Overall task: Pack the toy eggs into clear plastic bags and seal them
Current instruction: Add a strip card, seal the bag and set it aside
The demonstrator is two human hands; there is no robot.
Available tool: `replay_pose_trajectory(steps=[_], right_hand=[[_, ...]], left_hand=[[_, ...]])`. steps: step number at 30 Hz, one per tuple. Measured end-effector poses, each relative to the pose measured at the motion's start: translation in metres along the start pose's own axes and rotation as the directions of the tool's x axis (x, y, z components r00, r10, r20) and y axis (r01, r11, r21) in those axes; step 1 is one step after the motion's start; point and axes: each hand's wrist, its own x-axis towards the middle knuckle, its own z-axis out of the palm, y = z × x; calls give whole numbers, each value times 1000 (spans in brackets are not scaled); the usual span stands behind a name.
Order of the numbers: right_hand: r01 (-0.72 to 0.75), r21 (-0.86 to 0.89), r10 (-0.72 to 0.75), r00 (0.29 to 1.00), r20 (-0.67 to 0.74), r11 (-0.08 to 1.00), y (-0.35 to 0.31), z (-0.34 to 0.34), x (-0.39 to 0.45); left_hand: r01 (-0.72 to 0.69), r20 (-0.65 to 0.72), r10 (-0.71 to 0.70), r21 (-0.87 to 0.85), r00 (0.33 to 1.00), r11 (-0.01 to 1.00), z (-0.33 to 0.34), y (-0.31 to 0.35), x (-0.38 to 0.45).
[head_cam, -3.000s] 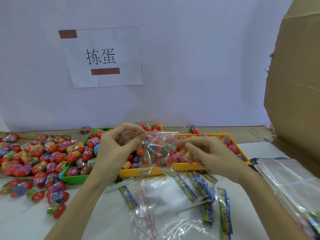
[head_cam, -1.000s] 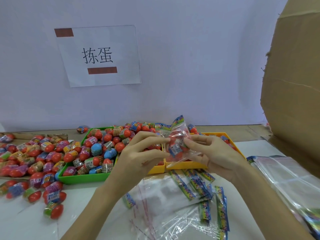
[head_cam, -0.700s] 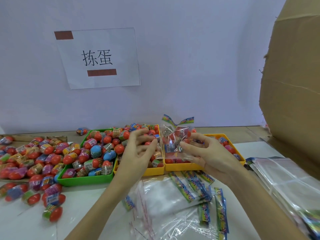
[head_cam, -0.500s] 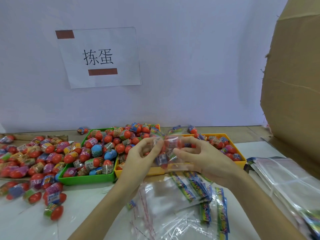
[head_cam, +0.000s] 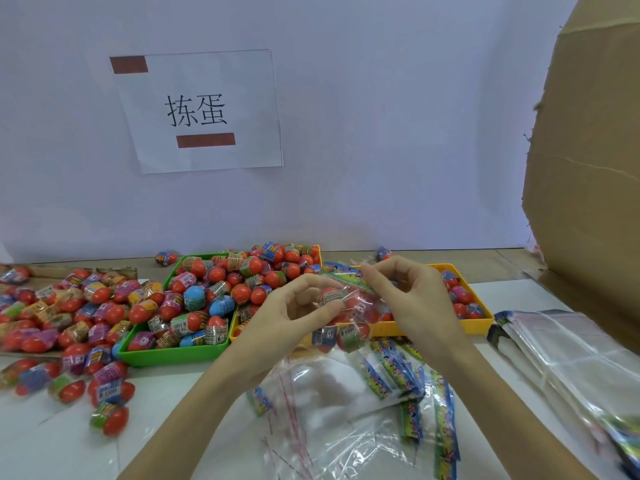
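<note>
I hold a clear plastic bag (head_cam: 349, 313) with several red toy eggs inside, above the front of the yellow trays. My left hand (head_cam: 294, 313) pinches its left side between thumb and fingers. My right hand (head_cam: 412, 299) pinches the bag's colourful top strip at the upper right. Loose toy eggs (head_cam: 69, 317) lie heaped on the table at the left. More fill the green tray (head_cam: 173, 355). Empty clear bags (head_cam: 329, 410) with colourful headers lie under my forearms.
Two yellow trays (head_cam: 481, 323) with eggs stand behind my hands. A stack of flat clear bags (head_cam: 571, 358) lies at the right. A tall cardboard box (head_cam: 588, 168) rises at the far right. A paper sign (head_cam: 201, 109) hangs on the wall.
Over the last seconds both hands turned the filled bag about in front of the trays. It now sits lower, with its header strip in my right fingers.
</note>
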Motion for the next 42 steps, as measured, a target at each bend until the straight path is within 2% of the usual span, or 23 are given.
replay_pose_trajectory(steps=[3, 7, 9, 14, 19, 23, 25, 27, 29, 32, 34, 35, 39, 42], right_hand=[[25, -32, -23, 999, 43, 999, -1, 5, -2], [-126, 21, 118, 965, 235, 992, -6, 0, -3], [-164, 63, 138, 943, 302, 984, -6, -1, -3], [-181, 103, 137, 931, 338, 978, -9, -6, -3], [-119, -31, 122, 928, 351, 992, -7, -8, -2], [-184, -22, 174, 874, 454, 983, -6, -8, -1], [-200, 13, 171, 869, 465, 980, -5, -8, -1], [-202, 78, 148, 887, 437, 976, -4, -11, 0], [-184, 140, 125, 929, 349, 973, -6, -14, 2], [-167, 207, 156, 985, 68, 964, -7, -21, 7], [-189, 270, 224, 969, -105, 944, -5, -31, 17], [-212, 310, 267, 953, -144, 927, -4, -38, 24], [-340, 546, 463, 881, -101, 766, 3, -71, 59], [-383, 612, 541, 836, -88, 692, 14, -89, 86]], left_hand=[[5, -7, -5, -26, 1000, 1000, -3, -4, 2], [20, -123, -49, -231, 991, 973, -3, -9, 7], [6, -156, -41, -219, 987, 976, -3, -9, 8], [-53, -330, 10, -123, 944, 991, 4, -7, 8], [-135, -371, 119, -19, 921, 991, 8, -3, 4], [-140, -386, 146, 43, 911, 989, 5, -5, 4], [-137, -389, 143, 43, 910, 990, 6, -4, 3], [-133, -374, 134, 28, 918, 991, 7, -4, 5], [-127, -372, 122, 11, 920, 992, 7, -4, 6], [-123, -417, 86, -63, 905, 990, 3, -1, 9], [-137, -435, 90, -78, 896, 987, -1, 0, 10], [-141, -447, 94, -74, 890, 987, -2, 0, 9], [-139, -458, 100, -53, 884, 989, -2, -7, 8], [-146, -438, 124, -15, 890, 989, 1, -9, 8]])
